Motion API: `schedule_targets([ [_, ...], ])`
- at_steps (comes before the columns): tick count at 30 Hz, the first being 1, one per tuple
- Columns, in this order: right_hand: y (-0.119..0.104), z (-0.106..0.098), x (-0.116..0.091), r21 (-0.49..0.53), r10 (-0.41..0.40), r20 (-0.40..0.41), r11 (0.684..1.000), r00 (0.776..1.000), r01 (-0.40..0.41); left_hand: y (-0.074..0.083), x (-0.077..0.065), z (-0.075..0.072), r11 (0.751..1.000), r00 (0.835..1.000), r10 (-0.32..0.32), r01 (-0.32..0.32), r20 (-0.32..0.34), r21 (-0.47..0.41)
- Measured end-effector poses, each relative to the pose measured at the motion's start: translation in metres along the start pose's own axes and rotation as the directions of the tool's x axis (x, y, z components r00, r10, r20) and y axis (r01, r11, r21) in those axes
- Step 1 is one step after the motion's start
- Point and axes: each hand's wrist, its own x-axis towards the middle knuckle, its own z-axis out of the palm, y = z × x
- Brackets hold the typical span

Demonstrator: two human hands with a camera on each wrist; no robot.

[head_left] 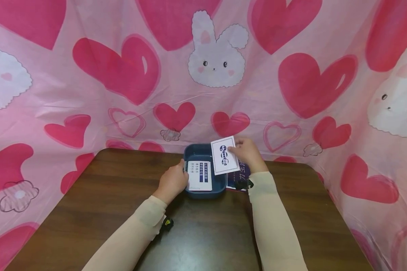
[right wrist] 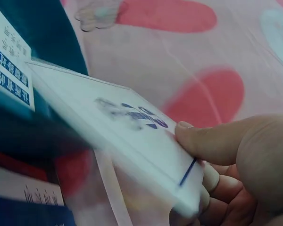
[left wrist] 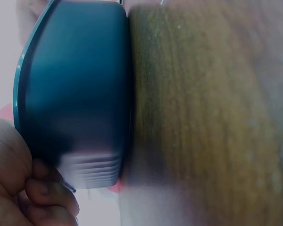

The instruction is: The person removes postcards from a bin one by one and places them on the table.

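Note:
A blue plastic bin stands on the table, and my left hand grips its left rim. In the left wrist view, curled fingers lie at the bin's rim, near its ribbed corner. My right hand pinches a white card with dark blue print, thumb on top and fingers beneath. This card tilts over the bin's right side. Inside the bin lies another white card with dark blue bands of text. The right wrist view shows the held card edge-on, looking thick like a small stack.
Just right of the bin, partly under my right wrist, lies a dark blue printed booklet. The brown wooden table meets a pink cloth with hearts and rabbits at the back and sides.

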Motion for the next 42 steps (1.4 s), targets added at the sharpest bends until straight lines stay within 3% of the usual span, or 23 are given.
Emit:
schedule_targets([
  [7,0.024,-0.027,-0.003,0.028,0.007,-0.027,1.000,1.000,-0.006,0.001,0.001,0.002,1.000,1.000,0.003,-0.004,-0.009,-0.018],
  [16,0.047,-0.063,-0.014,0.087,0.084,0.019,0.993,0.996,-0.085,-0.003,0.003,0.002,1.000,1.000,0.013,-0.013,-0.018,0.004],
  [22,0.075,-0.078,-0.017,0.084,0.145,0.056,0.985,0.988,-0.149,-0.003,0.002,0.002,1.000,1.000,0.017,-0.017,-0.015,-0.006],
  [33,0.125,-0.073,-0.012,0.109,0.240,0.176,0.959,0.955,-0.262,-0.003,0.002,0.002,1.000,1.000,0.015,-0.015,-0.007,-0.014],
  [42,0.140,-0.063,-0.010,0.160,0.250,0.206,0.945,0.946,-0.284,-0.002,0.001,0.001,1.000,1.000,0.019,-0.019,-0.003,-0.014],
])
